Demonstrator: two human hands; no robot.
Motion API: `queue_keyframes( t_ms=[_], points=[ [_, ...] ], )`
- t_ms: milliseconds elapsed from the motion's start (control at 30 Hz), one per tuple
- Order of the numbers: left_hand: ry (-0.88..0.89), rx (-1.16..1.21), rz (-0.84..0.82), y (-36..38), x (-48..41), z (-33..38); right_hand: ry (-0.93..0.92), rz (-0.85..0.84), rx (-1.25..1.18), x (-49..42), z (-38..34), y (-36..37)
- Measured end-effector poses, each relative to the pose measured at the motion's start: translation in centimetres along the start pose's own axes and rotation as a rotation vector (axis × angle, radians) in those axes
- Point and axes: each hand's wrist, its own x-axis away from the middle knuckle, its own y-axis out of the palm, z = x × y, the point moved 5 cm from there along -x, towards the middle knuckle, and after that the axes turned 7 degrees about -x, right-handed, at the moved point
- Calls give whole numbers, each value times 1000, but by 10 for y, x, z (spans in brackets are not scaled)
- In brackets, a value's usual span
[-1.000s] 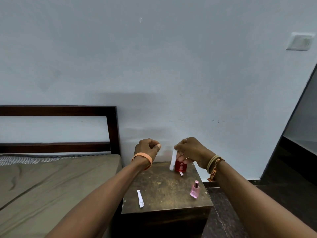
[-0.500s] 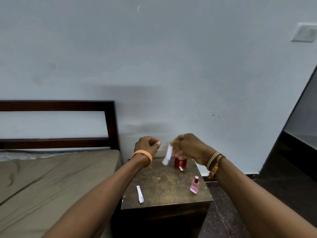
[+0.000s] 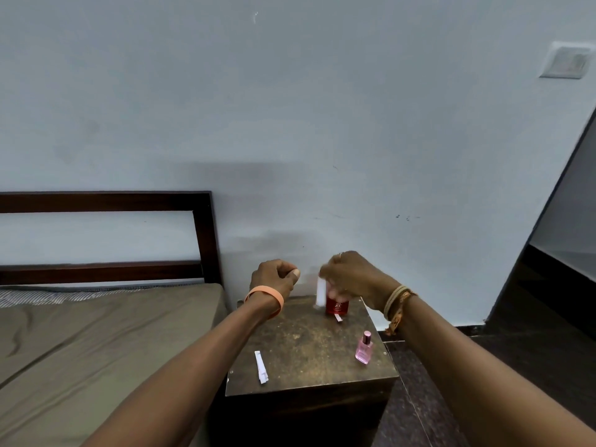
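A dark wooden bedside table (image 3: 309, 353) stands against the wall. At its back sits a small red bottle (image 3: 337, 307), partly hidden by my right hand (image 3: 351, 277), which pinches a white paper strip (image 3: 321, 291) hanging down, blurred. My left hand (image 3: 274, 277) hovers left of it, curled into a fist with nothing visible in it. A pink perfume bottle (image 3: 364, 348) stands at the table's right edge. A second white strip (image 3: 261, 366) lies near the front left. A small strip (image 3: 338, 318) lies in front of the red bottle.
A bed with an olive sheet (image 3: 96, 343) and dark wooden headboard (image 3: 203, 233) lies to the left of the table. A pale wall (image 3: 290, 124) rises behind, with a switch plate (image 3: 566, 61). A dark doorway (image 3: 561, 253) opens at right.
My right hand has moved the white strip, first out to the left, then back beside the red bottle. The camera tilted slightly. My left hand stays fisted in place.
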Motion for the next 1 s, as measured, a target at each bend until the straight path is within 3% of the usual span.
queue_keyframes(
  t_ms=[67, 100, 233, 467, 500, 600, 633, 767, 900, 1000],
  points=[
    [-9, 10, 7, 0, -1, 0, 0, -116, -314, 4, -9, 1],
    [-13, 14, 8, 0, 0, 0, 11, -118, -340, 3, -9, 1],
    [3, 17, -1, 0, 2, 6, -34, 62, 227, -4, 3, -5],
    [-7, 16, 13, -3, 2, 8, 55, -146, -293, -3, -2, -2],
    [-6, 16, 11, -3, 2, 7, 85, -120, -254, -5, 3, -2],
    [0, 26, 9, -2, 2, 8, 76, -14, 174, -7, 19, -4],
    [3, 28, 6, -2, 1, 9, 64, -2, 170, -7, 21, -3],
    [4, 27, -5, 2, -1, 9, 55, -57, -236, -5, 18, 0],
    [2, 37, -12, 7, -2, 6, 99, -37, -45, -7, 26, 4],
    [-2, 49, -13, 12, -7, 2, 60, -19, -170, -9, 19, 0]
  ],
)
